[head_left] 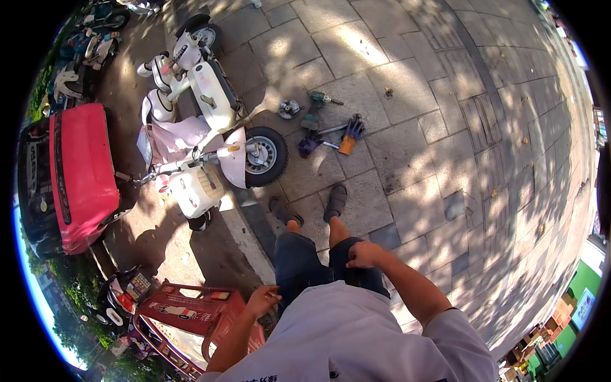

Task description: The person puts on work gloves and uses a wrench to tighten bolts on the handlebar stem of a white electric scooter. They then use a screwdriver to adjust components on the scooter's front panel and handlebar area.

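My left hand [264, 299] is by the left side of my dark shorts [296, 267], fingers curled around something I cannot make out, if anything. My right hand [361, 254] is over the right leg of the shorts, also curled, its palm hidden. Beyond my sandaled feet, on the paving, lie a round metal part [289, 109], a green power tool [321, 99], purple-and-orange gloves [349, 141] and metal tools [331, 130]. A pale pink and white scooter [210, 102] stands at the left, its front wheel [261, 157] beside the tools.
A red vehicle [89, 172] is at the far left, parked scooters [73, 79] at top left and a red cargo tricycle [172, 321] at lower left. A kerb [245, 232] runs near my feet. Paving [433, 159] stretches rightward toward stacked boxes [550, 321] at the rim.
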`<action>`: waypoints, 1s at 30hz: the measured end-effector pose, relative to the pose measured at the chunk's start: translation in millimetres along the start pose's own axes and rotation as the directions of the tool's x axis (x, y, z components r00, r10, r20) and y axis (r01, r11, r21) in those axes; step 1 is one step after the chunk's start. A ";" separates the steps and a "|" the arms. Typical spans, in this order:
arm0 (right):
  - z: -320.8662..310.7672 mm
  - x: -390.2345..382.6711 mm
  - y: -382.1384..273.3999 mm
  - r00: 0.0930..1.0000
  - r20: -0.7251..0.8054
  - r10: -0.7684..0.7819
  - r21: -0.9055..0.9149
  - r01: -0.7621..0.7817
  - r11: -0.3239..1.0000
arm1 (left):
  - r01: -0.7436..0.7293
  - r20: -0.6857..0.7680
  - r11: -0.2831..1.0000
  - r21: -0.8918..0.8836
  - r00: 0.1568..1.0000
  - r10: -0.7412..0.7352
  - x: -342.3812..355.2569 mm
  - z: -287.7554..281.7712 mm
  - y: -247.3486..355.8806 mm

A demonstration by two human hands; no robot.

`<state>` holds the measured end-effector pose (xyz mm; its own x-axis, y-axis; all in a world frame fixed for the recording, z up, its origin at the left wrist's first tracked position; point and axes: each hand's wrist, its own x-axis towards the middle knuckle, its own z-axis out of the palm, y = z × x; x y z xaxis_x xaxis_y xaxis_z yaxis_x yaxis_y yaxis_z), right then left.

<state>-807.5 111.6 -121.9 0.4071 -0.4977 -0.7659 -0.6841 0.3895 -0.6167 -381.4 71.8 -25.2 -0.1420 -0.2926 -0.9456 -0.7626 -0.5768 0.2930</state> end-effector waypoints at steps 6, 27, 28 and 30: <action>46.6 30.2 -16.2 0.979 0.203 -0.024 -0.137 0.053 0.989 | -0.335 0.511 0.602 0.725 0.847 -0.144 72.5 7.4 10.4; -104.4 544.0 289.9 0.607 -0.780 0.152 -0.250 -0.524 0.815 | -0.030 -0.136 0.702 -0.711 0.986 -0.096 758.2 33.0 119.2; -108.1 552.5 308.6 0.608 -0.786 0.113 -0.296 -0.531 0.794 | -0.029 -0.147 0.680 -0.732 0.982 -0.117 778.3 35.1 125.7; -119.7 552.5 347.0 0.616 -0.787 0.026 -0.403 -0.545 0.736 | -0.006 -0.140 0.638 -0.770 0.977 -0.161 806.0 50.4 142.8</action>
<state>-892.4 -121.0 -737.3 -0.2428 -0.9068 -0.3447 -0.9687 0.2454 0.0369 -636.5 -207.9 -752.6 0.0722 -0.3002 -0.9511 0.0001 -0.9536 0.3010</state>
